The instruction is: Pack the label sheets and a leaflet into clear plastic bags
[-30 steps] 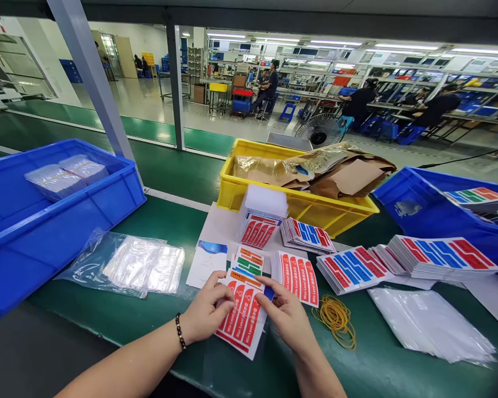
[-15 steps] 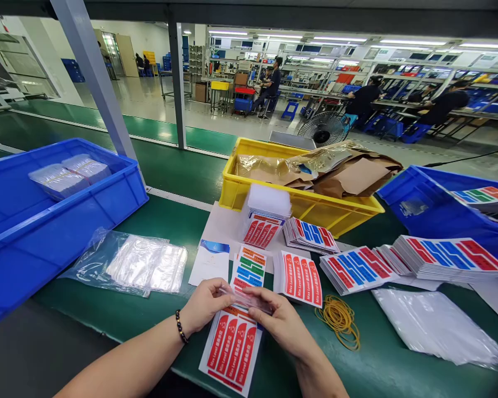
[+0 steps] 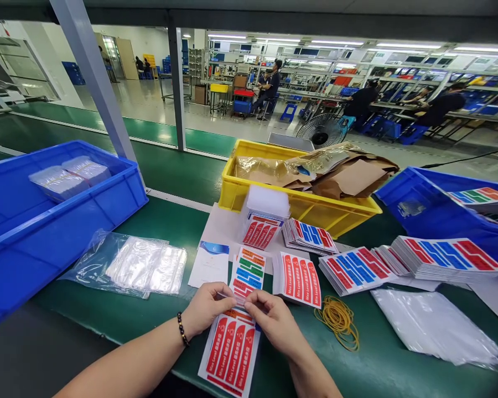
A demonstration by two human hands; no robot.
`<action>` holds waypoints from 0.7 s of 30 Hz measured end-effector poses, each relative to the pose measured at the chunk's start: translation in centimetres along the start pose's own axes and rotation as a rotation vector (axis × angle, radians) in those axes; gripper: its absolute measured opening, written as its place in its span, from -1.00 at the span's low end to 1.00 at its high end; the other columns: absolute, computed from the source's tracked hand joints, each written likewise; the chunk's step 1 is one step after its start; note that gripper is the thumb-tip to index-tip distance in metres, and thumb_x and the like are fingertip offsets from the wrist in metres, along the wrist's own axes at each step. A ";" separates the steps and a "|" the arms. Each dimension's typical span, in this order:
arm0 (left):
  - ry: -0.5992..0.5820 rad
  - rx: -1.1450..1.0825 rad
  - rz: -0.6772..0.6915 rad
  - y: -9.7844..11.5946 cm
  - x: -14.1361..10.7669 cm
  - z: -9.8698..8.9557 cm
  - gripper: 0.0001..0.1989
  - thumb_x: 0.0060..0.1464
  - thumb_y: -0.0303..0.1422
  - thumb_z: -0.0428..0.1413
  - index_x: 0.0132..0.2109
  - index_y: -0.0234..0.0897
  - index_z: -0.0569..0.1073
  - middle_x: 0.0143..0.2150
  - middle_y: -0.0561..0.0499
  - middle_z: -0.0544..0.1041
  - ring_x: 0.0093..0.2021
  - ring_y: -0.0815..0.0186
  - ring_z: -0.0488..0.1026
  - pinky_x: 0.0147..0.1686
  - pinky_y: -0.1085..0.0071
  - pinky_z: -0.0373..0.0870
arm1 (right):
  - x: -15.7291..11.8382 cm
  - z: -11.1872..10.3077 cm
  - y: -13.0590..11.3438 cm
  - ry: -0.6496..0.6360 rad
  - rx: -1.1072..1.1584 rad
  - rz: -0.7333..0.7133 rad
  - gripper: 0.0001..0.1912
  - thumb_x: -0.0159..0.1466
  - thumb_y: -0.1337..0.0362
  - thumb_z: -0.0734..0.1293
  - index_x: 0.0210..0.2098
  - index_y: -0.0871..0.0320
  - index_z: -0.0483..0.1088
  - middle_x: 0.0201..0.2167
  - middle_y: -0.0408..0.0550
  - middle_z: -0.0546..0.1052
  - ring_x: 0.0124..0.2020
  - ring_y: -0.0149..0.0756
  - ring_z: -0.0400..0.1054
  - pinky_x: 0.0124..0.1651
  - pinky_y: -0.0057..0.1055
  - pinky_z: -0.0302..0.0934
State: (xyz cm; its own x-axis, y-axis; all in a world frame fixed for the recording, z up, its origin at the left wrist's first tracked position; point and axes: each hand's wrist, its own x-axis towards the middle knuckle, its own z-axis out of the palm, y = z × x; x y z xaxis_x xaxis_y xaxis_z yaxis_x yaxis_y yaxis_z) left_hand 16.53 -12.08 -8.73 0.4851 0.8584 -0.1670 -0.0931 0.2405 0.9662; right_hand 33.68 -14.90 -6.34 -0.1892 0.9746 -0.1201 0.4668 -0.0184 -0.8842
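Above the bench, my left hand [image 3: 207,309] and my right hand [image 3: 274,320] are both closed in a pinch, fingertips almost meeting. A thin clear plastic bag [image 3: 239,299] is between them, mostly hidden by the fingers. Below them lies a red label sheet [image 3: 231,354] printed "Max Level" and "Min Level", partly over an orange-printed sheet. Just beyond the fingertips is a sheet with orange, green, red and blue labels [image 3: 249,271]. A fanned stack of red label sheets [image 3: 299,279] stands to the right of my right hand.
Clear bags [image 3: 145,265] lie left, beside a blue-topped leaflet [image 3: 211,262]. Rubber bands [image 3: 338,322], a white plastic packet [image 3: 435,323] and red-blue label stacks [image 3: 357,269] are right. Behind stand a yellow bin [image 3: 336,213] and blue bins [image 3: 120,185]. People sit at far benches.
My hands have drawn closer together, fingertips now nearly touching. The clear film that stretched visibly between them shows less. The sheets on the bench stay in place.
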 end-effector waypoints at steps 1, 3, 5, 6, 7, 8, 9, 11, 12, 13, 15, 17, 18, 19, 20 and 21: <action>-0.012 0.005 0.002 -0.1 0.0 0.0 -0.72 -0.13 -0.25 0.14 -0.42 -0.45 0.35 -0.44 -0.02 0.40 -0.43 0.42 0.30 -0.35 0.48 0.25 | 0.0 0.1 -0.1 -0.001 -0.006 -0.007 -0.71 0.16 0.13 0.20 -0.48 0.27 0.28 -0.52 -0.06 0.34 -0.47 -0.40 0.17 -0.37 -0.47 0.08; -0.032 0.027 0.017 -0.4 0.1 0.1 -0.74 -0.12 -0.27 0.13 -0.44 -0.45 0.36 -0.46 -0.02 0.40 -0.44 0.42 0.30 -0.37 0.49 0.25 | 0.0 0.4 -0.1 -0.010 -0.034 -0.026 -0.73 0.17 0.16 0.20 -0.49 0.27 0.29 -0.50 -0.06 0.36 -0.46 -0.40 0.18 -0.37 -0.47 0.08; -0.047 0.065 0.036 -0.5 0.1 0.2 -0.77 -0.12 -0.30 0.12 -0.45 -0.46 0.37 -0.47 -0.03 0.40 -0.44 0.41 0.30 -0.38 0.49 0.24 | 0.0 0.7 -0.1 -0.018 -0.085 -0.050 -0.75 0.19 0.19 0.19 -0.49 0.26 0.28 -0.50 -0.07 0.36 -0.45 -0.40 0.18 -0.37 -0.48 0.06; -0.050 0.088 0.044 -0.6 0.1 0.2 -0.78 -0.11 -0.32 0.11 -0.45 -0.46 0.37 -0.47 -0.04 0.41 -0.44 0.41 0.30 -0.38 0.49 0.24 | 0.0 0.7 -0.1 -0.024 -0.114 -0.063 -0.75 0.20 0.21 0.18 -0.50 0.26 0.27 -0.50 -0.07 0.35 -0.45 -0.41 0.18 -0.37 -0.48 0.05; -0.053 0.112 0.052 -0.6 0.2 0.2 -0.79 -0.10 -0.33 0.10 -0.45 -0.46 0.38 -0.46 -0.04 0.41 -0.44 0.40 0.30 -0.39 0.48 0.24 | 0.0 0.7 -0.1 -0.034 -0.139 -0.073 -0.75 0.21 0.22 0.17 -0.49 0.26 0.26 -0.50 -0.08 0.35 -0.45 -0.41 0.17 -0.37 -0.48 0.04; -0.054 0.136 0.059 -0.6 0.2 0.2 -0.80 -0.09 -0.34 0.09 -0.45 -0.46 0.38 -0.47 -0.05 0.41 -0.45 0.40 0.30 -0.39 0.48 0.24 | 0.0 0.7 0.0 -0.043 -0.158 -0.081 -0.76 0.22 0.22 0.16 -0.49 0.26 0.26 -0.49 -0.08 0.35 -0.44 -0.41 0.17 -0.37 -0.48 0.04; -0.051 0.161 0.067 -0.6 0.2 0.2 -0.81 -0.09 -0.36 0.09 -0.45 -0.46 0.39 -0.47 -0.05 0.41 -0.44 0.40 0.30 -0.38 0.47 0.23 | 0.0 0.6 0.0 -0.052 -0.169 -0.088 -0.76 0.23 0.23 0.16 -0.48 0.26 0.26 -0.49 -0.08 0.36 -0.43 -0.41 0.17 -0.36 -0.48 0.04; -0.018 0.240 0.145 -0.5 0.0 0.2 -0.85 -0.08 -0.38 0.10 -0.41 -0.45 0.41 -0.40 -0.06 0.41 -0.37 0.36 0.31 -0.31 0.45 0.24 | 0.0 0.4 0.1 -0.064 -0.191 -0.101 -0.76 0.23 0.23 0.16 -0.47 0.25 0.27 -0.48 -0.08 0.36 -0.43 -0.41 0.18 -0.35 -0.47 0.05; 0.019 0.285 0.225 -0.3 -0.2 0.2 -0.85 -0.07 -0.39 0.10 -0.35 -0.44 0.42 -0.34 -0.06 0.41 -0.30 0.34 0.32 -0.25 0.43 0.25 | -0.1 0.3 0.1 -0.064 -0.206 -0.113 -0.76 0.24 0.23 0.16 -0.47 0.25 0.28 -0.48 -0.08 0.36 -0.42 -0.41 0.18 -0.35 -0.46 0.05; 0.071 0.327 0.324 -0.1 -0.5 0.1 -0.83 -0.04 -0.39 0.09 -0.28 -0.41 0.42 -0.27 -0.07 0.40 -0.22 0.32 0.32 -0.17 0.41 0.24 | -0.1 0.2 0.2 -0.060 -0.224 -0.134 -0.77 0.24 0.25 0.16 -0.47 0.25 0.28 -0.47 -0.07 0.36 -0.41 -0.40 0.18 -0.34 -0.46 0.06; 0.190 0.404 0.526 0.8 -1.4 -0.1 -0.79 0.07 -0.37 0.03 -0.14 -0.36 0.37 -0.14 -0.08 0.35 -0.08 0.32 0.28 -0.04 0.39 0.20 | -0.1 0.1 0.3 -0.026 -0.274 -0.201 -0.82 0.23 0.28 0.17 -0.45 0.24 0.28 -0.44 -0.06 0.35 -0.38 -0.39 0.20 -0.32 -0.45 0.08; 0.254 0.500 0.619 2.2 -2.5 -0.7 -0.83 0.15 -0.38 -0.07 -0.15 -0.34 0.34 -0.15 -0.07 0.34 -0.08 0.35 0.27 -0.06 0.41 0.20 | -0.2 0.0 0.3 0.059 -0.330 -0.293 -0.88 0.22 0.31 0.18 -0.39 0.24 0.28 -0.40 -0.04 0.35 -0.33 -0.37 0.21 -0.27 -0.43 0.10; 0.236 0.582 0.609 2.9 -3.0 -1.2 -0.84 0.16 -0.39 -0.09 -0.20 -0.34 0.33 -0.22 -0.06 0.35 -0.16 0.37 0.29 -0.14 0.44 0.22 | -0.2 0.0 0.4 0.116 -0.355 -0.343 -0.89 0.21 0.32 0.18 -0.37 0.24 0.28 -0.38 -0.04 0.35 -0.31 -0.36 0.21 -0.26 -0.42 0.11; 0.208 0.676 0.584 3.7 -3.4 -1.8 -0.83 0.18 -0.38 -0.12 -0.28 -0.35 0.32 -0.31 -0.04 0.35 -0.27 0.39 0.29 -0.24 0.47 0.23 | -0.2 0.0 0.4 0.173 -0.373 -0.390 -0.90 0.21 0.33 0.19 -0.35 0.25 0.28 -0.38 -0.03 0.35 -0.31 -0.36 0.22 -0.25 -0.42 0.12; 0.212 0.777 0.527 4.4 -3.7 -2.5 -0.79 0.19 -0.37 -0.15 -0.33 -0.35 0.30 -0.37 -0.02 0.34 -0.35 0.40 0.27 -0.32 0.47 0.21 | -0.2 0.0 0.4 0.223 -0.384 -0.433 -0.91 0.21 0.33 0.19 -0.35 0.25 0.28 -0.39 -0.03 0.35 -0.31 -0.36 0.22 -0.25 -0.43 0.13; 0.227 0.891 0.448 4.9 -3.9 -3.4 -0.76 0.19 -0.35 -0.17 -0.34 -0.35 0.30 -0.40 -0.02 0.35 -0.37 0.39 0.27 -0.35 0.46 0.18 | -0.2 0.0 0.4 0.263 -0.387 -0.467 -0.92 0.22 0.35 0.19 -0.36 0.25 0.28 -0.40 -0.04 0.35 -0.32 -0.37 0.23 -0.26 -0.44 0.13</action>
State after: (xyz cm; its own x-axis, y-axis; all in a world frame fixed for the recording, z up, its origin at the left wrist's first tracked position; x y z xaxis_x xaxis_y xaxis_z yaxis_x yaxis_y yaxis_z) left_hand 11.21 -12.73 -4.00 0.3794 0.8747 0.3016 0.4998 -0.4681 0.7288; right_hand 33.94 -15.06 -6.66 -0.2528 0.8834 0.3946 0.6727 0.4536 -0.5846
